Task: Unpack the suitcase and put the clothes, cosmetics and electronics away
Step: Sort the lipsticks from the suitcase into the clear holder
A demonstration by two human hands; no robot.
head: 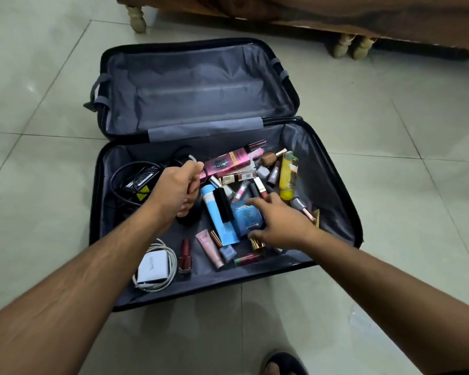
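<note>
Left hand [179,191] is curled into a loose fist around something dark plus a thin white cable end, can't tell exactly what. Right hand [278,222] is spread, fingers and thumb closing around a glossy blue box [246,217] in the cosmetics pile. Both arms reach straight down into the suitcase [333,185], lying open on the tiled floor [390,131] with crinkly grey lining. Inside: a long pale blue tube [216,215], yellow bottle [287,175], pink carton [225,165], black power brick [142,180] with cord, and a white charger [153,266] with coiled cable.
</note>
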